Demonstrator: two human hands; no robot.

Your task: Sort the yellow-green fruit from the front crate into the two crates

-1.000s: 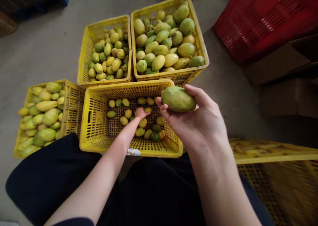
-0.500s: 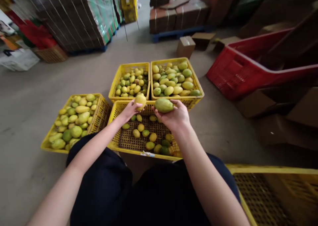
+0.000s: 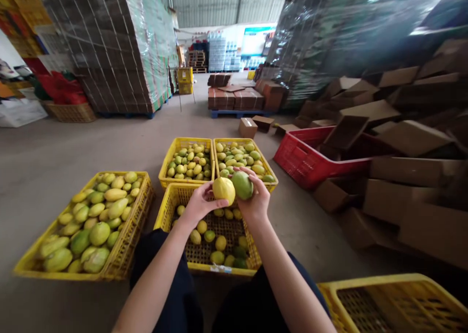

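Two fruits are held up at the centre of the frame, above the near crate [image 3: 241, 272]. A yellow fruit [image 3: 224, 191] is gripped by the fingers of the left hand [image 3: 197, 204], and a green fruit [image 3: 242, 185] is enclosed by the curled fingers of the right hand [image 3: 258, 201]. They are kept side by side; whether they touch cannot be told. By judgement, the work is only partly done: the left crate [image 3: 133, 230], the upper-left crate [image 3: 175, 181] and the upper-right crate [image 3: 270, 169] are well filled with fruits, while in the near crate only some smaller fruits [image 3: 220, 243] are seen, loosely scattered over the bottom. These scattered fruits seem to be left for handling, and the two held ones are not yet laid in any crate.
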